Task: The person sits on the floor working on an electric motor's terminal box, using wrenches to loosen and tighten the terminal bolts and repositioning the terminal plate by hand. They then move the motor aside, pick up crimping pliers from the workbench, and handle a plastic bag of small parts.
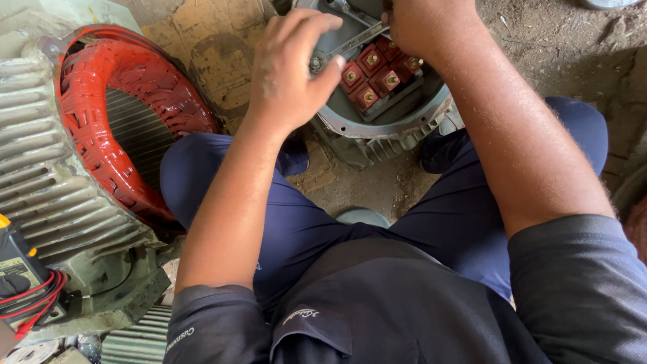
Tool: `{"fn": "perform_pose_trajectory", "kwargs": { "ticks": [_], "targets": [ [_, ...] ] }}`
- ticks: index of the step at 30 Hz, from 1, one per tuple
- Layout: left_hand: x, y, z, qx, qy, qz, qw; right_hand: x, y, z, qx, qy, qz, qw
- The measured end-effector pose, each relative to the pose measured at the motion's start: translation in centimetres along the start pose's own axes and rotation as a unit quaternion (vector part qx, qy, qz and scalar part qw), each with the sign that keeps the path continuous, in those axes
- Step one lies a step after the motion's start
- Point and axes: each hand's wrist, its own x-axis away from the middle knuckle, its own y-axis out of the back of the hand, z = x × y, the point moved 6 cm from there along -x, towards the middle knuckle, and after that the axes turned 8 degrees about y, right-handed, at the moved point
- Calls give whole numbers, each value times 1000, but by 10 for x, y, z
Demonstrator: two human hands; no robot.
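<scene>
The work sits at the far middle of the scene, where a grey round housing lies on the dirt floor between the person's knees, with a block of red terminals topped by brass studs inside it. The left hand rests on the housing's left rim, its thumb and fingers curled loosely around a small bolt or nut at the edge; how firmly they pinch it cannot be told. The right hand is closed around the far end of a metal wrench that reaches left across the housing toward that bolt. To do this well, the left hand should keep the fastener steady and square while the wrench sits fully on its flats, and the turning should stay short and level so the tool does not slip onto the red terminals just beside it. To the near left stands a big motor body with red windings, and a meter with red leads beside it.
</scene>
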Motion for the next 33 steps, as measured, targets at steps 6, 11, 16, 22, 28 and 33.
{"fn": "perform_pose_trajectory", "kwargs": {
  "ticks": [6, 11, 16, 22, 28, 33],
  "targets": [
    [6, -35, -35, -178, -46, 83, 980, 2, 34, 20, 11, 67, -22, 997],
    [12, -51, -43, -117, 10, 166, 979, 23, 60, 32, -23, 93, 18, 995],
    [12, -56, -44, -198, 24, 191, 961, 34, 73, 47, 24, 135, 12, 991],
    [2, -63, -44, -242, 29, 242, 939, 39, 67, 49, 21, 122, 51, 991],
    [-1, -67, -40, -215, 56, 280, 934, 36, 71, 43, -3, 143, 52, 988],
    [-3, -59, -43, -194, 21, 224, 955, 37, 73, 46, 51, 132, 44, 989]
  ]
}}
